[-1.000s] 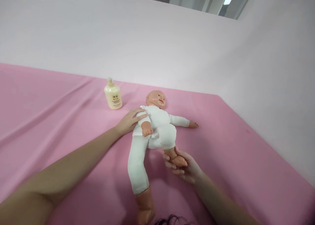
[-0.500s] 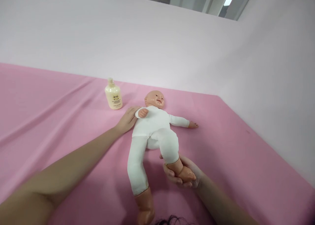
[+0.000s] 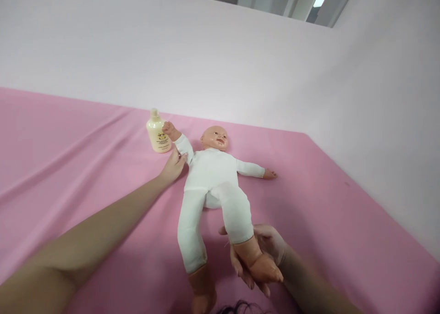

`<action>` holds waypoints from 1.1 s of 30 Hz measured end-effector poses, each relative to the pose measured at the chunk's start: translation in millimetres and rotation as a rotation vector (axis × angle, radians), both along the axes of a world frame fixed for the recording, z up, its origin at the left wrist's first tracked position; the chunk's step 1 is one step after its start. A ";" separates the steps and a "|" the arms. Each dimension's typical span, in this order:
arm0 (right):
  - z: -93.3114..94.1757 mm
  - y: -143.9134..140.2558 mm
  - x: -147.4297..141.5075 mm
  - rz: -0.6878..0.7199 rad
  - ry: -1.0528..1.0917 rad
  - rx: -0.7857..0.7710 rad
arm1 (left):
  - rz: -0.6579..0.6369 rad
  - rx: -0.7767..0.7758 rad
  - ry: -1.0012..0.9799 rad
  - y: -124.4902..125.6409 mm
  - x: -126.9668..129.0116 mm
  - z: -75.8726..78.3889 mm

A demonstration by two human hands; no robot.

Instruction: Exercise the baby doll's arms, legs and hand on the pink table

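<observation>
A baby doll [image 3: 213, 176] in a white suit lies on its back on the pink sheet [image 3: 85, 176], head toward the wall. My left hand [image 3: 173, 166] pinches the doll's white sleeve near the shoulder, and that arm points up toward a cream lotion bottle [image 3: 157, 132]. My right hand [image 3: 263, 254] cups one bare foot and ankle of the doll from below, with the leg stretched toward me. The other leg lies straight on the sheet, its foot at the bottom edge of the view.
The pink sheet covers a wide surface that ends at a pale wall [image 3: 220, 66] behind and to the right. The lotion bottle stands upright just left of the doll's head. Dark hair [image 3: 240, 307] shows at the bottom edge.
The doll has rolled flat onto its back. Its near arm swung up from its chest toward the bottle. My right hand drew the bent leg out straight toward me.
</observation>
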State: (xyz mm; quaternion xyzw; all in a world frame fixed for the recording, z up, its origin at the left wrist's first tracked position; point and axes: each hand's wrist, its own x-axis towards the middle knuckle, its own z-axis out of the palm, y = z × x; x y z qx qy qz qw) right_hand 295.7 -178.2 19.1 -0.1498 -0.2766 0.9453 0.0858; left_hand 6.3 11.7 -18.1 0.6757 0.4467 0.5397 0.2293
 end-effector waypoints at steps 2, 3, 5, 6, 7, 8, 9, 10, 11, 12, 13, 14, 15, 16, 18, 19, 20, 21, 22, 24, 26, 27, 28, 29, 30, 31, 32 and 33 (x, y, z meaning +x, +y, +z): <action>-2.4 0.9 0.3 -0.001 0.016 0.003 | 0.000 -0.047 -0.016 -0.5 -0.6 -0.3; -3.5 1.1 0.6 -0.006 0.021 0.006 | -0.002 -0.068 -0.011 -0.8 -0.9 -0.7; -5.8 0.8 1.9 -0.017 0.008 0.015 | 0.000 -0.096 0.020 -0.9 -1.8 -1.9; -7.2 0.6 2.9 -0.019 -0.007 0.020 | 0.004 -0.105 0.041 -0.8 -2.3 -2.6; -8.7 0.2 4.0 -0.017 -0.021 0.023 | 0.007 -0.112 0.062 -0.6 -2.9 -3.3; -10.2 0.0 5.1 -0.010 -0.028 0.024 | 0.010 -0.116 0.078 -0.4 -3.5 -4.0; -11.6 -0.2 5.9 -0.001 -0.028 0.025 | 0.013 -0.120 0.089 -0.1 -4.1 -4.7; -12.8 -0.4 6.6 0.007 -0.022 0.028 | 0.013 -0.125 0.094 0.2 -4.7 -5.4; -13.8 -0.4 6.8 0.013 -0.014 0.032 | 0.014 -0.134 0.098 0.6 -5.3 -6.1; -14.5 -0.3 6.7 0.014 -0.007 0.039 | 0.015 -0.146 0.101 0.9 -5.9 -6.6; -14.9 -0.2 6.3 0.012 -0.001 0.047 | 0.014 -0.162 0.104 1.3 -6.3 -7.1; -15.1 0.0 5.6 0.010 0.007 0.057 | 0.011 -0.179 0.109 1.6 -6.6 -7.5; -15.1 0.1 4.8 0.009 0.019 0.067 | 0.006 -0.192 0.114 1.7 -6.7 -7.7; -14.9 0.2 4.1 0.005 0.037 0.076 | 0.002 -0.197 0.118 1.7 -6.6 -7.6; -13.2 0.2 3.0 -0.038 0.106 0.092 | 0.001 -0.177 0.126 0.7 -5.8 -6.4; -11.8 0.1 2.9 -0.087 0.146 0.094 | 0.006 -0.157 0.137 -0.3 -5.2 -5.3; -10.0 -0.2 2.9 -0.154 0.185 0.090 | 0.014 -0.132 0.155 -1.5 -4.6 -3.8; -7.8 -0.5 3.1 -0.229 0.218 0.077 | 0.023 -0.103 0.183 -3.0 -4.0 -2.0; -5.5 -0.7 3.3 -0.306 0.242 0.057 | 0.023 -0.066 0.224 -4.6 -3.4 0.0; -1.2 -0.7 3.0 -0.438 0.247 -0.002 | -0.027 0.047 0.333 -7.7 -2.6 4.1; 1.7 0.3 1.1 -0.540 0.200 -0.069 | -0.122 0.196 0.449 -10.5 -2.1 7.6; 2.6 1.3 -0.5 -0.583 0.153 -0.101 | -0.160 0.265 0.497 -11.8 -2.0 8.9; 3.0 2.5 -2.4 -0.621 0.098 -0.132 | -0.180 0.321 0.535 -13.0 -1.9 9.7; 3.2 3.8 -4.4 -0.651 0.043 -0.160 | -0.184 0.367 0.564 -14.0 -1.9 10.3; 3.2 5.0 -6.3 -0.675 -0.005 -0.183 | -0.179 0.404 0.588 -15.0 -1.9 10.5; 3.2 6.2 -7.9 -0.691 -0.042 -0.199 | -0.171 0.435 0.607 -15.8 -1.9 10.5; 3.1 7.1 -9.0 -0.700 -0.064 -0.206 | -0.165 0.464 0.622 -16.4 -2.0 10.5; 3.1 7.7 -9.7 -0.703 -0.074 -0.203 | -0.158 0.489 0.633 -16.9 -2.0 10.4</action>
